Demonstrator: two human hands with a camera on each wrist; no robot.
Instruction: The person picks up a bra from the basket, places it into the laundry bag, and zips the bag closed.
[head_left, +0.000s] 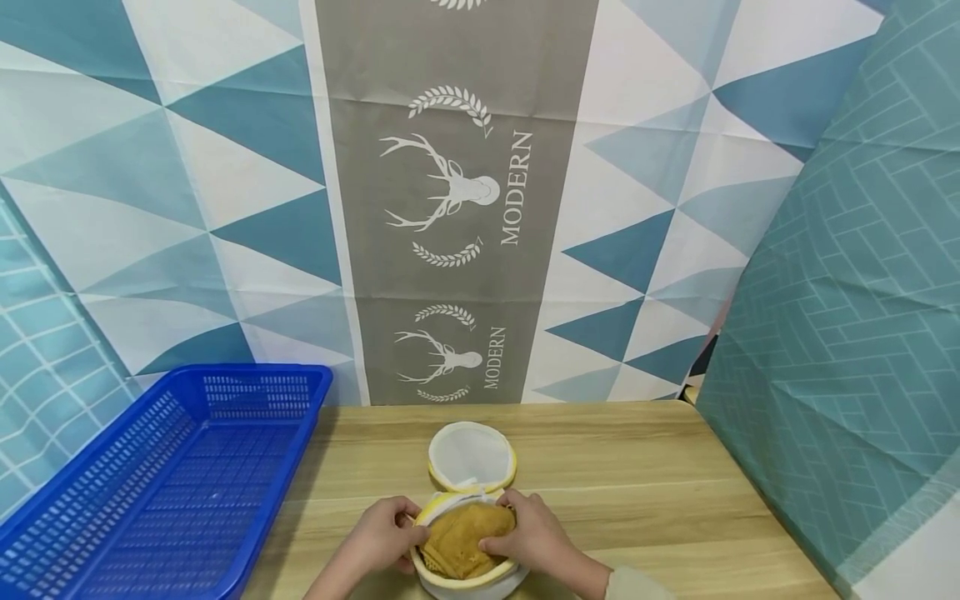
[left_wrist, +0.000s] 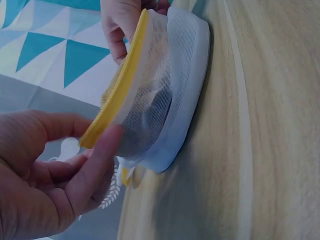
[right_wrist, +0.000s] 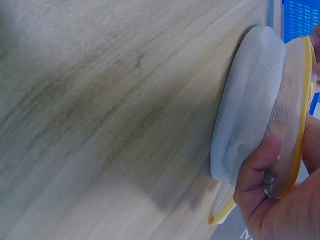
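A round white mesh laundry bag [left_wrist: 150, 95] with a yellow zipper rim stands on the table near its front edge. Its round lid [head_left: 471, 455] is folded back, lying behind the opening. Inside sits a bunched mustard-yellow cloth [head_left: 467, 540], level with the rim. My left hand [head_left: 386, 535] pinches the rim on the left side between thumb and fingers, as the left wrist view [left_wrist: 65, 170] also shows. On the opposite side my right hand [head_left: 531, 533] grips the rim, its thumb over the cloth; in the right wrist view a finger [right_wrist: 257, 167] presses the mesh wall.
A blue plastic basket [head_left: 296, 467] with perforated sides stands to the left. The wooden table [head_left: 637, 492] ends at a patterned wall covering [head_left: 450, 275] behind, and a teal patterned sheet [head_left: 847, 333] hangs along the right side.
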